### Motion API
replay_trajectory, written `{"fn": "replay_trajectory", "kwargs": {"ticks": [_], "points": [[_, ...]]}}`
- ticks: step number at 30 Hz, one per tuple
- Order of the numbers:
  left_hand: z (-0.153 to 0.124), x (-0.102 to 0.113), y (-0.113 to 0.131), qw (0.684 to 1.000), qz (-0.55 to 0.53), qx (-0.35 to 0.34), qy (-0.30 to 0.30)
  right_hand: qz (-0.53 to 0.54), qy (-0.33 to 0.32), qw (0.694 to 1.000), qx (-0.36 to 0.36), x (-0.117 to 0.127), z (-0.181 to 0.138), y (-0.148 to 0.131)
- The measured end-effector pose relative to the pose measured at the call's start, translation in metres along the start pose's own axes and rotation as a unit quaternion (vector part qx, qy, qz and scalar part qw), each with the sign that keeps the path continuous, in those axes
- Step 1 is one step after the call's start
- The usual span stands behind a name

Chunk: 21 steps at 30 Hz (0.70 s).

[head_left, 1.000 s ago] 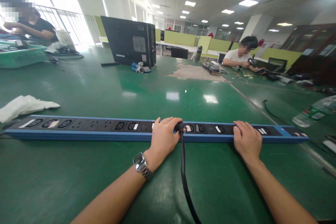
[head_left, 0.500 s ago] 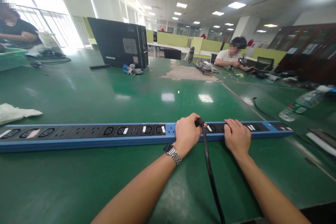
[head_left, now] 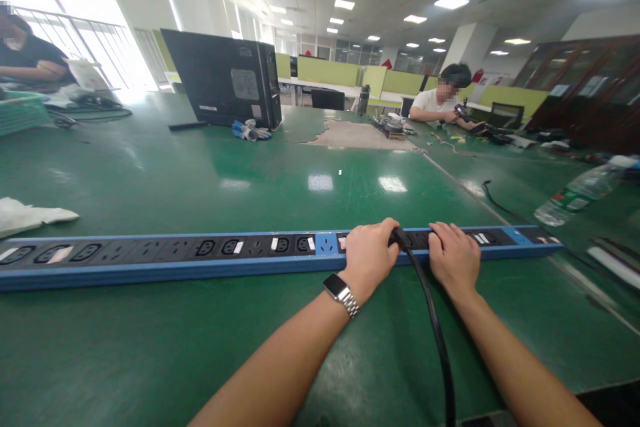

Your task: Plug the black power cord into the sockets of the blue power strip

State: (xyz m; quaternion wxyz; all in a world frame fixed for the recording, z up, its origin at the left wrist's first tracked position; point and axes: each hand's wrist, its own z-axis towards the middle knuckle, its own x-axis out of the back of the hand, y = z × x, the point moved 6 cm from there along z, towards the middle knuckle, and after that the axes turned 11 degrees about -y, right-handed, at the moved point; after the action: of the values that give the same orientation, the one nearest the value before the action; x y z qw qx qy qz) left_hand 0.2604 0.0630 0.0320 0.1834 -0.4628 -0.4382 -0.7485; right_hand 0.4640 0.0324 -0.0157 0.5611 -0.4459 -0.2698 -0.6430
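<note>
A long blue power strip (head_left: 175,272) with a row of black sockets lies across the green table. My left hand (head_left: 367,255), wearing a metal-band watch (head_left: 342,293), is closed around a black power plug (head_left: 399,236) at the strip's face. From that plug a thick black cable (head_left: 434,320) curves down toward me. Whether the plug's pins sit inside a socket is hidden. Just to the right, my right hand (head_left: 455,261) grips the strip, its fingers curled over the top and its thumb on the near side. White labels mark several sockets.
A black computer case (head_left: 220,80) stands at the back left, with gloves (head_left: 251,130) beside it. A plastic bottle (head_left: 583,193) lies at the right. White tissue (head_left: 35,215) is at the left. Two people sit across the table, one working with a handheld device.
My left hand has moved slightly right along the strip with the plug, and the cable has swung right. The right hand has stayed almost in place on the strip.
</note>
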Motion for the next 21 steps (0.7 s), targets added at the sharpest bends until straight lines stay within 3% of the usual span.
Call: {"fn": "replay_trajectory", "kwargs": {"ticks": [6,9,11,13,17,19,21], "points": [[0.002,-0.009,0.005,1.0,-0.009,-0.027,-0.009,0.002,0.01,1.0,0.009,0.001,0.0,0.001],[0.002,0.005,-0.011,0.985,-0.162,-0.003,0.055,0.0,0.014,1.0,0.009,0.001,-0.001,0.001],[-0.01,0.028,-0.036,0.954,-0.276,-0.003,0.119,-0.001,0.016,1.0,0.008,0.0,-0.001,0.001],[-0.035,0.058,-0.072,0.94,-0.301,-0.004,0.163,0.0,0.016,1.0,0.005,0.0,-0.001,0.001],[-0.104,0.11,-0.152,0.963,-0.164,0.091,0.192,-0.002,0.014,1.0,0.003,-0.001,-0.001,0.003],[-0.127,0.121,-0.174,0.973,-0.11,0.111,0.173,-0.006,0.013,1.0,0.005,-0.001,-0.001,0.003],[-0.135,0.123,-0.18,0.979,-0.071,0.111,0.154,-0.01,0.014,1.0,0.005,-0.001,-0.001,0.003]]}}
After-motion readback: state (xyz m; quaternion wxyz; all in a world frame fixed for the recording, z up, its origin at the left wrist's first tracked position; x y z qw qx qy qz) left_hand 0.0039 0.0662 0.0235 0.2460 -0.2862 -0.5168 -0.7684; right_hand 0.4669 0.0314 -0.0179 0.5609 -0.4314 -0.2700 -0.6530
